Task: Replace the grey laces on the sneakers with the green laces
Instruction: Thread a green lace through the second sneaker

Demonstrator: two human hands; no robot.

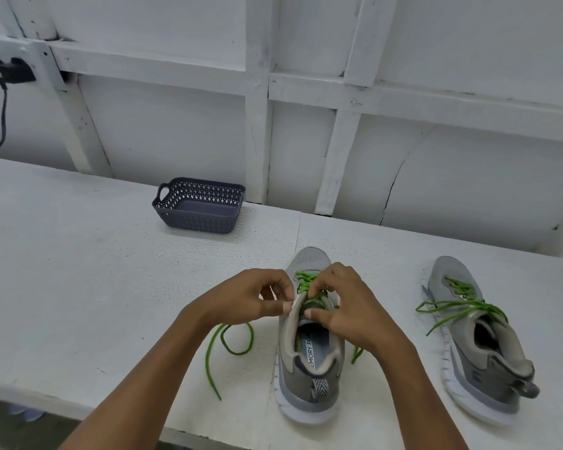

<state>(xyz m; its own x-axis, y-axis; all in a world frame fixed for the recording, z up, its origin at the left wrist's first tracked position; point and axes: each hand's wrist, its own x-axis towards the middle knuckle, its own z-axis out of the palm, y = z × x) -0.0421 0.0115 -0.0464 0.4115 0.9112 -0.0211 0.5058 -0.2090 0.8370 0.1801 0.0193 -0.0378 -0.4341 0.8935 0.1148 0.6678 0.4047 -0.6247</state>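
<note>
A grey sneaker (309, 368) stands on the white table (95, 287), heel toward me, with a green lace (304, 280) threaded through its front eyelets. My left hand (251, 297) pinches the shoe's left collar edge near the top eyelets. My right hand (345, 303) curls over the tongue and pinches the lace there. One loose lace end (223, 345) loops across the table to the left; a short end (357, 354) shows below my right wrist. A second grey sneaker (481, 345) stands to the right, laced in green (459, 303) with loose ends.
A dark perforated plastic basket (199, 206) stands at the back of the table near the white panelled wall. A black plug and cable (4, 76) hang on the wall at far left. The table's near edge (46, 401) runs just below my forearms.
</note>
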